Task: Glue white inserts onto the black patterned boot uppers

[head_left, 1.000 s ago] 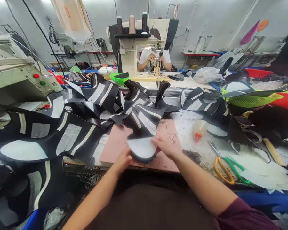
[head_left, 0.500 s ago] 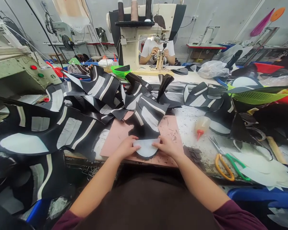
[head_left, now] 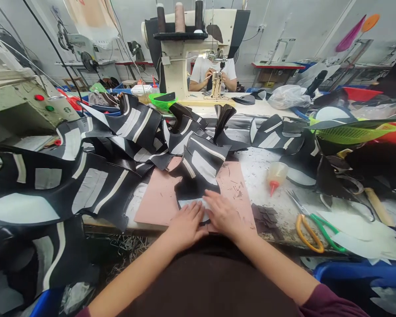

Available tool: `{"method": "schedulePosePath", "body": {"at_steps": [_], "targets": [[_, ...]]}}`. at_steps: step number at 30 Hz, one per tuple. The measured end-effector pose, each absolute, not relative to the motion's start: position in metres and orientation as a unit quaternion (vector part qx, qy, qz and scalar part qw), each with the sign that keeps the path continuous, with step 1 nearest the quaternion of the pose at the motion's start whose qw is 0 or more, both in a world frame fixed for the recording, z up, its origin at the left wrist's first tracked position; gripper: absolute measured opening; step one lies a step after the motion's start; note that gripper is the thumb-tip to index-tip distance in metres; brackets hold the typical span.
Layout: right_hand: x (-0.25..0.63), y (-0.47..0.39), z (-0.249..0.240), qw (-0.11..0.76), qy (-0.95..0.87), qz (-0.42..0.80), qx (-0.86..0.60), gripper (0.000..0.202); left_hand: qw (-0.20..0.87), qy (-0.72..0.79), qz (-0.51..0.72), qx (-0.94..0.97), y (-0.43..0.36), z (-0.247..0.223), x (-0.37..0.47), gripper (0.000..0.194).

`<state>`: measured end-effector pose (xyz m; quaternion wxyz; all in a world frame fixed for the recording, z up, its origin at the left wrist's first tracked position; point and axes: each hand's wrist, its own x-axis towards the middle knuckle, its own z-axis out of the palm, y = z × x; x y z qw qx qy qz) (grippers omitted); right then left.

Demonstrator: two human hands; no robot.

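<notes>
Worktable [head_left: 251, 165] spans the view, with a large cream sewing machine [head_left: 176, 55] beyond it and a person in white [head_left: 230, 67] seated behind the machine. Black pieces with pale strips [head_left: 61, 176] heap over the left side. Right side: green basket [head_left: 353, 133], loose white sheets [head_left: 363, 231].

Pink board [head_left: 156, 198] lies in front of the wearer. Black piece [head_left: 196, 187] is on it, its far end reaching toward the heap, its near end under both hands. White patch [head_left: 185, 203] on that near end, mostly covered; probably half-round, hard to tell here.

Left hand [head_left: 186, 222]: palm down on the patch, fingers straight and near together, not clamped. Right hand [head_left: 222, 215]: beside it, also palm down, fingers extended, slightly spread, tips on the black piece and patch. Thumb contact unclear for both.

Right of the board: scissors [head_left: 306, 214], orange and green handles, blades pointing away; clear bottle [head_left: 277, 173], red tip toward wearer; dark brown scraps [head_left: 265, 218] just beside the board.
</notes>
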<state>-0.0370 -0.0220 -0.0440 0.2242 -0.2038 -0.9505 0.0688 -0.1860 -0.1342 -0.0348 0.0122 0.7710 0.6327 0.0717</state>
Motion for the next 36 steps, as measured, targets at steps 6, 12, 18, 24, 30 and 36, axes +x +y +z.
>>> {"method": "schedulePosePath", "body": {"at_steps": [6, 12, 18, 24, 30, 36], "targets": [[-0.033, -0.033, -0.050, 0.083, -0.972, 0.126, -0.179, 0.052, 0.064, 0.631, -0.006, 0.773, -0.136, -0.035, -0.203, 0.094], [-0.035, -0.021, -0.011, 0.008, -0.922, 0.287, -0.260, 0.066, 0.081, 0.626, -0.002, 0.775, -0.136, -0.034, -0.217, 0.080], [0.029, 0.085, 0.029, 0.116, -0.801, 0.245, -0.533, 0.042, 0.031, 0.606, 0.093, 0.789, -0.156, -0.028, -0.253, 0.048], [0.081, 0.168, 0.008, 0.089, -0.618, 0.209, -0.753, 0.075, -0.064, 0.682, 0.114, 0.720, -0.126, -0.006, -0.207, 0.031], [0.082, 0.171, -0.010, 0.068, -0.624, 0.252, -0.736, 0.078, -0.045, 0.661, 0.095, 0.743, -0.110, -0.039, -0.159, 0.056], [0.075, 0.116, 0.009, 0.199, -0.690, 0.142, -0.681, 0.060, -0.103, 0.651, 0.274, 0.701, -0.155, -0.029, -0.192, 0.026]]}}
